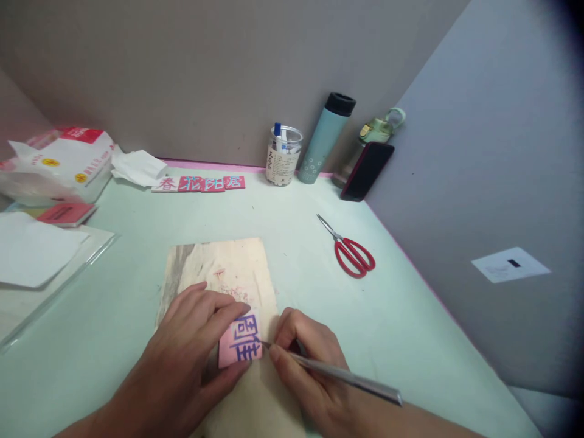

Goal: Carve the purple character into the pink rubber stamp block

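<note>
A pink square card with purple characters lies on a worn cream board near the bottom middle. Fingers and thumb of my left hand grip its upper and lower edges. From the right, my right hand holds a slim silver craft knife like a pen. Its tip meets the card's right side, beside the purple strokes. The handle slants down to the right.
Red-handled scissors lie right of the board. Behind stand a cup of pens, a teal bottle, a green-lidded bottle and a phone. Pink character tiles, a tissue pack and papers are left.
</note>
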Demonstrator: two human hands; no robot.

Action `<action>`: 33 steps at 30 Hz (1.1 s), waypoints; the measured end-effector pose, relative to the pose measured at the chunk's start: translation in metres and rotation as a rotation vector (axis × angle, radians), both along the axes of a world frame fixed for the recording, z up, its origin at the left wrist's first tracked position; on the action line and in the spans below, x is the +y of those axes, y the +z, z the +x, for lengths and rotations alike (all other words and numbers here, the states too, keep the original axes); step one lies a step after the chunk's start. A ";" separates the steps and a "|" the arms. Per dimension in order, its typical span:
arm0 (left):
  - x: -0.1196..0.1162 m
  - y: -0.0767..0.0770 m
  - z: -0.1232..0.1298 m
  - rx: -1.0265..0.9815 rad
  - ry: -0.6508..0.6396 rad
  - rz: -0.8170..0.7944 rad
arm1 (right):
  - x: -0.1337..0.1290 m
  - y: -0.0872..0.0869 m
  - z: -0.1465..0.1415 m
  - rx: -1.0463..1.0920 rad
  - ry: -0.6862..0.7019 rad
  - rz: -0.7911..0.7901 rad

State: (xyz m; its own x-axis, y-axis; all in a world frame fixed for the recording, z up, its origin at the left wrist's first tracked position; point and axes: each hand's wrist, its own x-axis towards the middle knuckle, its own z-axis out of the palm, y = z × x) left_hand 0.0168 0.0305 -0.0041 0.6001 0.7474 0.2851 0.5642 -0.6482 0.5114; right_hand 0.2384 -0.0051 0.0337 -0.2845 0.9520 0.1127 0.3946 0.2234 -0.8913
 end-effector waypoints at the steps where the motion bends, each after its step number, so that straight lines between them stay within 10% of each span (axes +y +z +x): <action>1: 0.000 0.000 0.000 0.000 0.006 -0.010 | 0.000 0.000 0.000 0.003 0.001 0.008; 7: -0.003 -0.002 0.001 -0.032 0.043 -0.036 | -0.003 -0.009 0.000 -0.050 0.026 0.092; 15: -0.004 -0.002 0.002 -0.043 0.052 -0.029 | 0.003 -0.021 0.009 -0.375 0.243 0.617; 33: 0.000 -0.004 -0.006 0.030 0.009 0.045 | -0.001 -0.029 0.004 -0.568 0.166 0.627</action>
